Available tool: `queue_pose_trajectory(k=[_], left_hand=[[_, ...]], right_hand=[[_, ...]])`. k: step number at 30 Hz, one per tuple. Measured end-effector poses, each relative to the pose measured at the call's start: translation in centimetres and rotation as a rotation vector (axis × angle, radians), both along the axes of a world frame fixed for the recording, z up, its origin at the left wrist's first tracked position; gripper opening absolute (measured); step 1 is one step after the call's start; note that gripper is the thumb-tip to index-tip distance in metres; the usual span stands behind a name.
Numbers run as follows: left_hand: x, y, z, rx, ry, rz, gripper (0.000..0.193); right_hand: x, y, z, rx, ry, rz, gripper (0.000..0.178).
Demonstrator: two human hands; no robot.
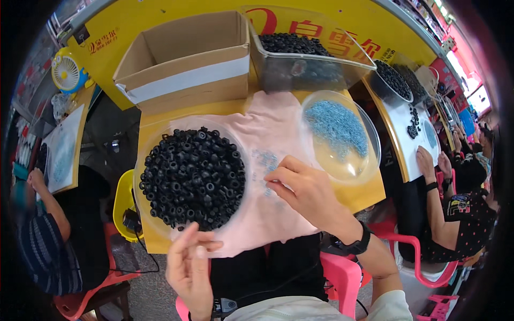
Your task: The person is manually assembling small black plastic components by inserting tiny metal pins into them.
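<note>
My right hand is over the pink cloth, its thumb and index fingertips pinched together. What they hold, if anything, is too small to see. Beside those fingertips lies a small scatter of tiny light-blue pieces on the cloth. To the left, a round clear dish is heaped with small black ring-shaped parts. My left hand hangs at the near rim of this dish, fingers apart, with nothing visible in it. Another clear round dish at the right holds more light-blue pieces.
Behind the cloth stand an open cardboard box and a clear bin with black parts. A yellow bucket is below the table's left edge. Co-workers sit at tables on both sides; a pink chair is beneath me.
</note>
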State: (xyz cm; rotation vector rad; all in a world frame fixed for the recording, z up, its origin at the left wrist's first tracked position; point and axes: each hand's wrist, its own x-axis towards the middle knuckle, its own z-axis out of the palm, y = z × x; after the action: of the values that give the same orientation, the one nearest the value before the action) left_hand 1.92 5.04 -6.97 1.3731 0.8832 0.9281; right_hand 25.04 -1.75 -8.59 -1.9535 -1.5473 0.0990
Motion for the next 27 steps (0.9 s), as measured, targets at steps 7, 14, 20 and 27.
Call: queue_pose_trajectory(k=[7,14,20,27], left_hand=[[-0.3,1.4,0.4,-0.016,0.122,-0.1,0.023],[-0.6,0.8,0.6,0.013,0.165,-0.175,0.021],[1.1,-1.5,-1.6,0.102,0.141,-0.294,0.02],[4.0,-2.9,-3.2,0.218,0.247,-0.351,0.021]], right_hand=[[-0.3,2.9,-0.4,-0.182,-0.113,-0.021,0.007],[0.5,4.0,-1.1,-0.151,-0.211,0.045,0.008],[1.2,3.1,-1.6,-0.158,-0.094,0.021,0.012],[1.0,-3.4,0.7,-0.097,0.031,0.033,0.013]])
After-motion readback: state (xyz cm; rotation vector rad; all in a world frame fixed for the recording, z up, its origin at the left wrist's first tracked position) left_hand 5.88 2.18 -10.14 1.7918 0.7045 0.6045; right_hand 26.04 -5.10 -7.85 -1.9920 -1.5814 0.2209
